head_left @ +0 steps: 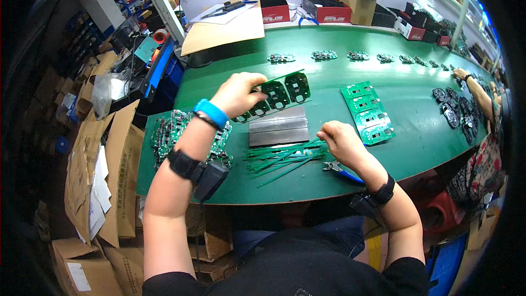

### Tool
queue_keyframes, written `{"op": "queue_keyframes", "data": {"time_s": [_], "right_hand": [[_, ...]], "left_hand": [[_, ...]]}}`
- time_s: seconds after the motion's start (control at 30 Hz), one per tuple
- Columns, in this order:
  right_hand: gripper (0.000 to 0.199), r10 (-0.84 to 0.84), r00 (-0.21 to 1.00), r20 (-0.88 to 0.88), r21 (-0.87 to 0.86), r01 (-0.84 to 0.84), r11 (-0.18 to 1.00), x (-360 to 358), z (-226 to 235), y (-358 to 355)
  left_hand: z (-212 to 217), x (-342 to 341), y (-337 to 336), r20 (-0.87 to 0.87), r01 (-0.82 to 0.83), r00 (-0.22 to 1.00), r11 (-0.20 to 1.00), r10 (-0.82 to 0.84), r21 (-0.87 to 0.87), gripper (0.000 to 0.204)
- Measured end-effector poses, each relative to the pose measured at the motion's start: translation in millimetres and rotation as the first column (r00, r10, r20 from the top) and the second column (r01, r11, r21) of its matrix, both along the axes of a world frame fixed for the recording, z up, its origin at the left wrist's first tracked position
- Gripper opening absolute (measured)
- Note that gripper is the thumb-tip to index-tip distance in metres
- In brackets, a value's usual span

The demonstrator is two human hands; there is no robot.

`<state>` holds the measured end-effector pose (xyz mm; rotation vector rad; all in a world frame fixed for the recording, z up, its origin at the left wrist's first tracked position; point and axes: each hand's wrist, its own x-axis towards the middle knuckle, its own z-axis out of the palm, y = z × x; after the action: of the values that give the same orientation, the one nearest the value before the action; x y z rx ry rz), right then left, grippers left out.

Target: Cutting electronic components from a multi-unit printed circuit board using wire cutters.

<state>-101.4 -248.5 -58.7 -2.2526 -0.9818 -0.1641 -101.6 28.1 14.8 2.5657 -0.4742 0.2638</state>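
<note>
My left hand [239,94] grips a green circuit board panel [296,89] by its left part, holding it tilted above the table. The panel carries several dark, rounded board shapes. My right hand [344,141] is closed in a pinch just right of a flat grey metal block [278,127]; what its fingertips hold, if anything, is too small to make out. Thin green cut-off strips [274,160] lie in a loose heap in front of the block, reaching toward my right hand. Blue-handled cutting pliers [344,172] lie beneath my right wrist.
Green panels [368,112] lie to the right, and populated circuit boards [164,137] are piled at the left. Small boards [324,55] form a row across the back. Another person's hand [462,73] is near dark parts [450,111]. Red-and-black boxes [274,10] and a carton [356,1] line the far edge.
</note>
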Motion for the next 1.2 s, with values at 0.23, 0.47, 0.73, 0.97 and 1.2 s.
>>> {"op": "queue_keyframes", "data": {"time_s": [0.23, 0.47, 0.73, 0.97, 1.2], "right_hand": [[0.019, -0.030, 0.995, 0.092, -0.102, 0.039, 0.994, 6, -13, -9], [0.005, 0.031, 0.998, -0.057, -0.068, -0.035, 0.997, 9, -22, -17], [0.012, -0.007, 0.999, 0.053, -0.068, 0.011, 0.998, 9, -16, -12], [0.021, -0.008, 0.996, 0.088, -0.189, 0.025, 0.982, 11, -14, -10], [0.011, 0.028, 0.994, 0.106, -0.118, -0.016, 0.993, 14, -17, -14]], "left_hand": [[-17, 16, -22, -0.102, -0.053, 0.992, 0.982, 0.073, 0.184, 0.028], [-13, 17, -27, -0.104, 0.011, 0.994, 0.963, 0.018, 0.269, 0.034], [-13, 20, -23, -0.115, -0.016, 0.992, 0.959, 0.050, 0.282, 0.033], [-17, 16, -23, -0.090, 0.006, 0.996, 0.961, 0.020, 0.277, 0.032], [-18, 13, -38, -0.101, -0.048, 0.991, 0.947, 0.084, 0.319, 0.033]]}}
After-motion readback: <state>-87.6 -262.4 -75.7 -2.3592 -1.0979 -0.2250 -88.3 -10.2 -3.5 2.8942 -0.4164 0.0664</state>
